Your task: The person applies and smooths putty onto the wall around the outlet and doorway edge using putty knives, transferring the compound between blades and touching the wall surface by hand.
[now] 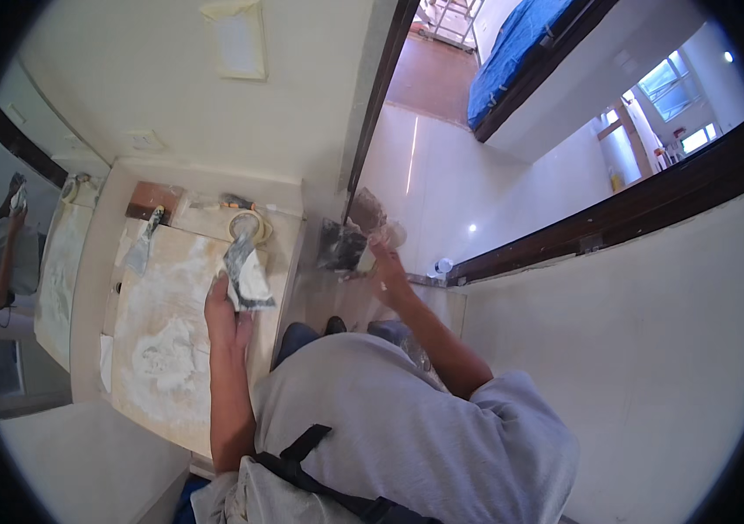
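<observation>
My left hand (228, 314) is closed on a putty knife (249, 279) with white paste on its dark, stained blade, held over the right part of a powder-dusted board (158, 314). My right hand (387, 262) grips a wide, dark-bladed scraper (341, 243) beside the door jamb, low in the view. A second putty knife (140, 251) with a pale blade lies on the board, and a roll of tape (249, 225) sits behind the knife in my left hand.
A brown block (149, 197) and small tools (236, 203) lie at the counter's back. A mirror (13, 271) hangs left. The doorway opens onto a tiled floor (468, 192) with a white roll (442, 265) by the threshold. Blue sheeting (507, 61) covers something beyond.
</observation>
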The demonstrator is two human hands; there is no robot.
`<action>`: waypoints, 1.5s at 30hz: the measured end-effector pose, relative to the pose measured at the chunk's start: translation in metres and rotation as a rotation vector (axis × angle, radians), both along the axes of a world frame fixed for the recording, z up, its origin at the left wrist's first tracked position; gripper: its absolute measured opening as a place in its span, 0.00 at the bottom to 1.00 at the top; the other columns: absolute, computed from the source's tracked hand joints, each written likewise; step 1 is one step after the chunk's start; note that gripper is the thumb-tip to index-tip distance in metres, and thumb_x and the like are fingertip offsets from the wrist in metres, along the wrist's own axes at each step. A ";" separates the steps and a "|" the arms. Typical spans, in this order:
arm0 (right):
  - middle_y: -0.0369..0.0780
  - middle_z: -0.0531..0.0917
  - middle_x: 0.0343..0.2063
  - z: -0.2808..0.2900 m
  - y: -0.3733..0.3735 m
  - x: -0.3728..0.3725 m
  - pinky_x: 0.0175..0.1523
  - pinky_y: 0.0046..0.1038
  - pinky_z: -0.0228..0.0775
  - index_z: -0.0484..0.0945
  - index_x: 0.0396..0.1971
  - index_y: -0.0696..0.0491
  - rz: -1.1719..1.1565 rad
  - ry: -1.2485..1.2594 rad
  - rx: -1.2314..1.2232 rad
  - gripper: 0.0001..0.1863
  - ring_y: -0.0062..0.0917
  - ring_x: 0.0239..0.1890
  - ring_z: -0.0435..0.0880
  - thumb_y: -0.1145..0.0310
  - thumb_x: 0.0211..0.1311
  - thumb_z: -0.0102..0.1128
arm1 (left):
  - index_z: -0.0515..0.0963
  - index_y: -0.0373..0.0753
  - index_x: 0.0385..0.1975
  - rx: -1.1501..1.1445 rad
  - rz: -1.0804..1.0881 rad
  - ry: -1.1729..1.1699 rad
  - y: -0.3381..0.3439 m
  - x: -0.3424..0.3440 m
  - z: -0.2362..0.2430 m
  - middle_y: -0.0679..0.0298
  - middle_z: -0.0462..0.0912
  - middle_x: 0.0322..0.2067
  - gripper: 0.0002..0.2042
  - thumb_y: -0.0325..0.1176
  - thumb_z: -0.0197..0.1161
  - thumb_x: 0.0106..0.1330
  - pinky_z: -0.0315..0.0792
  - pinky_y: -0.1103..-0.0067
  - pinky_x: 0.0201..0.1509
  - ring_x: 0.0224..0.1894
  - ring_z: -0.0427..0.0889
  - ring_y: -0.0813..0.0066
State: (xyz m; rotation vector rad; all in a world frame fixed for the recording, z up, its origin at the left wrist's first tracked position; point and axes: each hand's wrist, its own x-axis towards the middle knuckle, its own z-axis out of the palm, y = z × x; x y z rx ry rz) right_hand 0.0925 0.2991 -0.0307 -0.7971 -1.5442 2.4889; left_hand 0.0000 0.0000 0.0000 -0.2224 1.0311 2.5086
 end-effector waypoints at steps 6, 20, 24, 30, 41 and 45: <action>0.45 0.83 0.55 0.088 0.035 0.007 0.63 0.40 0.69 0.83 0.56 0.54 0.236 0.616 0.978 0.20 0.39 0.55 0.78 0.57 0.75 0.55 | 0.70 0.33 0.62 -0.368 -0.099 0.061 0.041 -0.024 0.035 0.61 0.82 0.50 0.18 0.36 0.52 0.79 0.81 0.77 0.49 0.49 0.84 0.75; 0.37 0.84 0.53 0.142 0.002 -0.023 0.56 0.40 0.73 0.86 0.52 0.39 0.666 0.933 1.610 0.17 0.37 0.54 0.78 0.57 0.62 0.68 | 0.74 0.40 0.56 -0.458 -0.423 0.089 0.048 -0.058 0.052 0.72 0.83 0.32 0.12 0.35 0.54 0.78 0.64 0.83 0.18 0.23 0.77 0.86; 0.35 0.84 0.52 0.135 -0.007 -0.031 0.57 0.40 0.72 0.86 0.52 0.38 0.744 0.877 1.590 0.18 0.36 0.55 0.78 0.58 0.61 0.69 | 0.74 0.40 0.56 -0.461 -0.425 0.089 0.030 -0.068 0.049 0.72 0.83 0.33 0.12 0.35 0.54 0.78 0.65 0.83 0.19 0.24 0.78 0.86; 0.39 0.84 0.55 0.078 0.010 -0.052 0.60 0.42 0.73 0.80 0.59 0.48 0.776 0.760 1.023 0.20 0.36 0.55 0.80 0.56 0.73 0.59 | 0.75 0.40 0.56 -0.418 -0.071 -0.005 -0.001 -0.076 0.025 0.68 0.83 0.39 0.13 0.37 0.54 0.78 0.66 0.83 0.21 0.32 0.81 0.83; 0.42 0.84 0.51 0.176 -0.012 -0.042 0.44 0.31 0.82 0.73 0.62 0.52 0.070 0.247 -0.081 0.20 0.31 0.45 0.88 0.65 0.74 0.60 | 0.71 0.39 0.59 -0.279 -0.114 -0.084 -0.019 -0.029 -0.034 0.66 0.83 0.43 0.16 0.39 0.53 0.78 0.70 0.81 0.24 0.36 0.83 0.78; 0.36 0.86 0.46 0.264 0.009 -0.054 0.46 0.36 0.79 0.85 0.51 0.48 0.045 0.763 1.476 0.16 0.29 0.44 0.85 0.63 0.64 0.67 | 0.71 0.39 0.56 -0.204 -0.114 -0.127 -0.006 -0.018 -0.008 0.66 0.84 0.42 0.13 0.36 0.51 0.79 0.77 0.78 0.29 0.38 0.87 0.75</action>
